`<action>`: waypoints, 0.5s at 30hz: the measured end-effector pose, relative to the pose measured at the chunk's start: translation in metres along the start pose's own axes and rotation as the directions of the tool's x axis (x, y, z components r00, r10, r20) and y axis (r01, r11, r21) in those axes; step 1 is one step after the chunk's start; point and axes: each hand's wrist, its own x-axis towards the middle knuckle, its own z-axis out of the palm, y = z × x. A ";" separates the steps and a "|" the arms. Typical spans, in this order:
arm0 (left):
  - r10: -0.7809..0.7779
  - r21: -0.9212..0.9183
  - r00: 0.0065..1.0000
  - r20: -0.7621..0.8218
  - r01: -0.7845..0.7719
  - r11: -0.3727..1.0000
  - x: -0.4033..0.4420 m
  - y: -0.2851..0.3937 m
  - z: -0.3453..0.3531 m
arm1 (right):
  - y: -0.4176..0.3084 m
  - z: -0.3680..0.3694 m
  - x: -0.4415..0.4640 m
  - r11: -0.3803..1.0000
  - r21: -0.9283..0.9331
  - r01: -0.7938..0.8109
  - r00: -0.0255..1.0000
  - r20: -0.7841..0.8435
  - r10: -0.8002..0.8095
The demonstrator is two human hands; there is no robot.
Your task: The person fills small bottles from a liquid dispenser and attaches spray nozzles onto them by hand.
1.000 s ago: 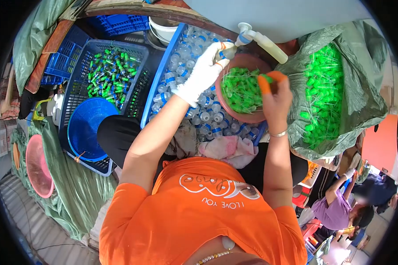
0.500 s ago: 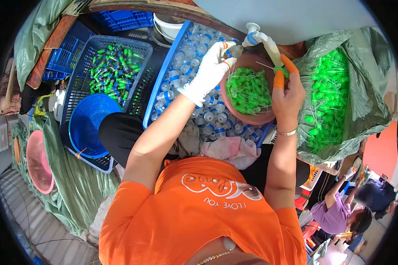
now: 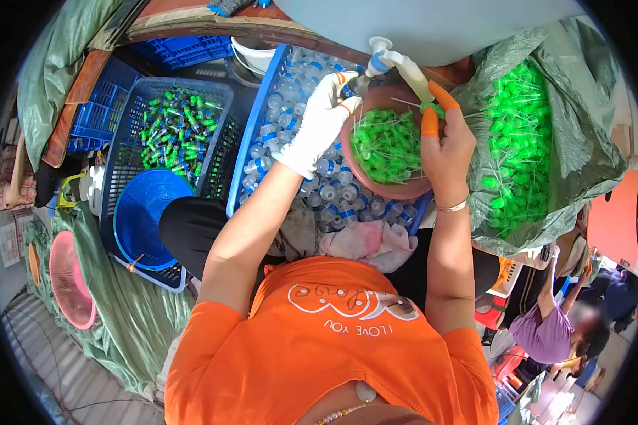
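Observation:
My left hand (image 3: 315, 124), in a white glove with orange finger covers, pinches a small clear bottle (image 3: 360, 86) at the mouth of a white tap (image 3: 404, 69). In my right hand (image 3: 450, 156), bare apart from orange covers on thumb and forefinger, is a green cap (image 3: 432, 108) with a thin white stem pointing left. Below it, a pink bowl (image 3: 347, 150) holds many green stemmed caps (image 3: 386, 145). The bowl rests over a blue crate (image 3: 246, 149) full of clear bottles with blue bands (image 3: 269, 132). Whether liquid flows into the bottle is unclear.
To the left, a dark blue basket (image 3: 218, 88) holds green-capped bottles, with a round blue basket (image 3: 138, 212) in its near end. An open green sack (image 3: 581, 152) of green caps lies right. A large pale container (image 3: 432, 28) overhangs the front. Other people work at lower right.
The whole view has shifted slightly, so the crates and hands sit a little further left. Both hands keep their grips on the bottle and the cap.

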 end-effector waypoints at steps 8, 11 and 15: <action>0.000 0.082 1.000 -0.016 0.001 0.997 -0.005 -0.007 -0.008 | -0.006 0.000 -0.007 0.994 0.065 0.084 0.993 -0.083 -0.079; -0.054 0.227 0.993 0.106 0.029 0.973 -0.017 -0.005 -0.014 | -0.008 0.007 -0.020 0.988 0.150 0.044 0.997 -0.063 -0.035; -0.044 0.208 0.968 0.248 -0.009 0.978 -0.037 0.006 -0.012 | -0.001 0.018 -0.030 0.995 0.051 0.080 0.992 0.099 -0.085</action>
